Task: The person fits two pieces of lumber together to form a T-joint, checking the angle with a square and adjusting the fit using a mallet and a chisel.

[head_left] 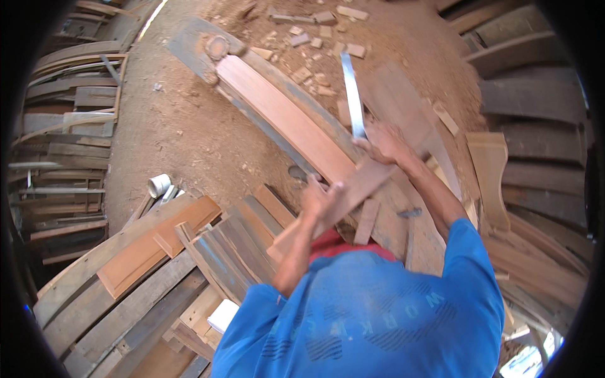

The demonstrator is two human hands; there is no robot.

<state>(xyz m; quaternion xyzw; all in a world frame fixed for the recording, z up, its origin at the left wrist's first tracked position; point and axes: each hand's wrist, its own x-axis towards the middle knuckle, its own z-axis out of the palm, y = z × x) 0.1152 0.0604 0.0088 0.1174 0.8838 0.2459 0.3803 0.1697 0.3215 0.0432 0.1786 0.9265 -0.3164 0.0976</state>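
Note:
My right hand [381,145] is closed around the near end of a long, flat, shiny metal blade [353,94], which points away from me. Its handle, if any, is hidden in the fingers, so its exact kind does not show. Slanting across my lap is a wooden board [365,184], gripped along its left part by my left hand [320,200]. The board's right end lies just below my right hand. Beyond it, a planed reddish plank [283,116] rests lengthwise on a thick worn beam [189,47]; its near end passes behind the board.
Wood offcuts [315,41] and shavings litter the dirt floor ahead. A small dark metal piece [409,213] and a short wood block [367,220] lie close to my lap. Stacked boards [145,309] crowd the near left, beside a white cup [159,184]. More curved timber [535,145] lines the right.

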